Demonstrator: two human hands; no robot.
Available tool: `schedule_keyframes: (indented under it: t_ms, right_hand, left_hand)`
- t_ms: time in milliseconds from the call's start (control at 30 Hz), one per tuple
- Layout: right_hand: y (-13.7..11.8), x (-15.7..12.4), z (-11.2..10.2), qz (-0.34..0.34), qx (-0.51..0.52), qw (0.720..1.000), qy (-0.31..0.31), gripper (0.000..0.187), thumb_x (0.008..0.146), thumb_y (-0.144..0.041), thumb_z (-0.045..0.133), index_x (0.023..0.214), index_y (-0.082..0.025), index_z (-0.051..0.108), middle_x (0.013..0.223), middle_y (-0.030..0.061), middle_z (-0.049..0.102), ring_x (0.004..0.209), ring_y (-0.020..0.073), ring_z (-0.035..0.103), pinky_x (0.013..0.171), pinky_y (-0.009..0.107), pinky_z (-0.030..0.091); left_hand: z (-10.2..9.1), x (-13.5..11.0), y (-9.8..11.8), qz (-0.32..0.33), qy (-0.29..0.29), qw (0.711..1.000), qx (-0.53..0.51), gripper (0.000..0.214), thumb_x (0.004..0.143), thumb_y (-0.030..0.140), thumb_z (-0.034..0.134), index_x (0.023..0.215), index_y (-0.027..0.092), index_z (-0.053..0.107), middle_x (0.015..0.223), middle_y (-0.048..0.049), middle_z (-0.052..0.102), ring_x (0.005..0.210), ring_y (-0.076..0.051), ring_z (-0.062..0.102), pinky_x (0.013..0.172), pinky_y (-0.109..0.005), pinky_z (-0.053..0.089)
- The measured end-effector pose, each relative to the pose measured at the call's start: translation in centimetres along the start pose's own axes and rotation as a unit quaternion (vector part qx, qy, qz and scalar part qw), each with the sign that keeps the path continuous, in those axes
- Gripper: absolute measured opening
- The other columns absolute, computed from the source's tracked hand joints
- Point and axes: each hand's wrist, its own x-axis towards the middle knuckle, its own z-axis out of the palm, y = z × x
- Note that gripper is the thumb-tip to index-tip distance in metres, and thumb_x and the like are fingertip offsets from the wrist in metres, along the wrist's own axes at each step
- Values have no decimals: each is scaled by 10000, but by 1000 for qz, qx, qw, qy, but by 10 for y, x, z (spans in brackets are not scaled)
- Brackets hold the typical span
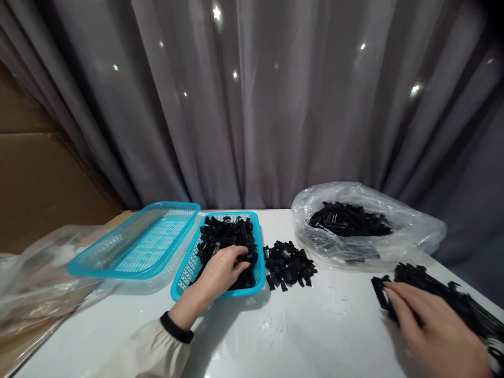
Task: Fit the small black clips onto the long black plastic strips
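Currently, in the head view, the left hand [221,266] reaches into the filled blue basket [260,257], its fingers bent over the loose black parts [226,228]; whether they grip one cannot be told. The right hand [441,325] pinches a black piece [378,293] between its fingers, over the worktop [315,325] and beside a long black heap [464,307]. A small pile [289,268] lies just right of the basket, with a clear bag [417,226] farther back. The step in hand looks like picking from the basket while the other hand holds its piece. The next move seems to call for singling out one part on the left.
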Motion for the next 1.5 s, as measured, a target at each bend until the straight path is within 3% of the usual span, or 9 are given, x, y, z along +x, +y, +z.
schedule_keyframes:
  t_ms: [133, 400, 533, 700, 867, 1000, 1267, 1367, 1500]
  right_hand:
    - [-58, 12, 6, -78, 110, 991, -19, 195, 943, -263, 487, 970, -146, 640, 937, 65, 662, 888, 182, 597, 853, 306, 441]
    - [-114, 26, 14, -16, 361, 919, -155, 176, 916, -161, 490, 985, -182, 650, 961, 62, 668, 878, 154, 629, 756, 228, 517]
    - [-145, 29, 12, 133, 495, 810, -285, 249, 906, -253, 486, 1072, -171, 652, 987, 91, 676, 819, 167, 648, 684, 226, 534]
    - [-171, 24, 10, 269, 607, 658, -356, 183, 751, -199, 614, 911, -127, 666, 786, 48, 657, 712, 146, 602, 642, 217, 488]
    - [-177, 21, 7, 355, 645, 572, -361, 154, 681, -139, 655, 833, -111, 653, 677, 7, 625, 601, 88, 546, 577, 175, 459]
    - [-178, 23, 4, 375, 656, 546, -362, 177, 698, -188, 697, 853, -112, 655, 666, 3, 614, 592, 89, 559, 587, 190, 496]
    - [-173, 16, 8, 319, 656, 584, -355, 294, 781, -372, 689, 897, -104, 656, 679, 34, 602, 620, 108, 558, 605, 212, 464]
    - [-171, 16, 8, 303, 678, 562, -365, 374, 828, -463, 634, 912, -99, 649, 726, 70, 637, 638, 120, 584, 637, 236, 468]
    - [-170, 19, 8, 294, 725, 487, -389, 435, 832, -531, 606, 892, -101, 621, 752, 85, 651, 629, 112, 605, 650, 236, 480]
  left_hand:
    - [11, 8, 0, 15, 14, 1000, -17, 132, 806, 187, 596, 905, 146, 675, 938, -77, 654, 822, -233, 611, 769, -383, 456]
    - [-6, -14, 15, -48, 67, 975, -205, 238, 879, 329, 506, 1024, 165, 599, 1059, -103, 671, 965, -242, 637, 829, -364, 508]
    - [-3, -39, 49, -72, 5, 928, -366, 181, 905, 333, 519, 1022, 203, 567, 999, -53, 690, 920, -192, 661, 775, -280, 536]
    - [10, -59, 80, -96, 13, 892, -441, 171, 777, 242, 692, 940, 242, 640, 895, 12, 644, 857, -141, 604, 762, -186, 489]
    - [17, -61, 87, -142, 10, 878, -457, 243, 740, 275, 711, 975, 248, 656, 830, 11, 624, 808, -149, 591, 714, -189, 495]
    - [20, -62, 85, -158, 13, 867, -473, 263, 717, 278, 727, 969, 246, 656, 874, 5, 641, 843, -157, 593, 750, -201, 495]
    - [19, -64, 88, -155, -9, 853, -498, 199, 748, 245, 717, 934, 229, 649, 773, 22, 601, 683, -121, 575, 618, -189, 490]
    - [21, -63, 90, -154, -68, 789, -591, 148, 788, 253, 698, 876, 216, 585, 658, 50, 548, 539, -112, 556, 537, -233, 497]
    - [29, -64, 91, -169, -145, 697, -682, 158, 832, 295, 673, 851, 166, 584, 533, 47, 503, 468, -101, 509, 532, -263, 488]
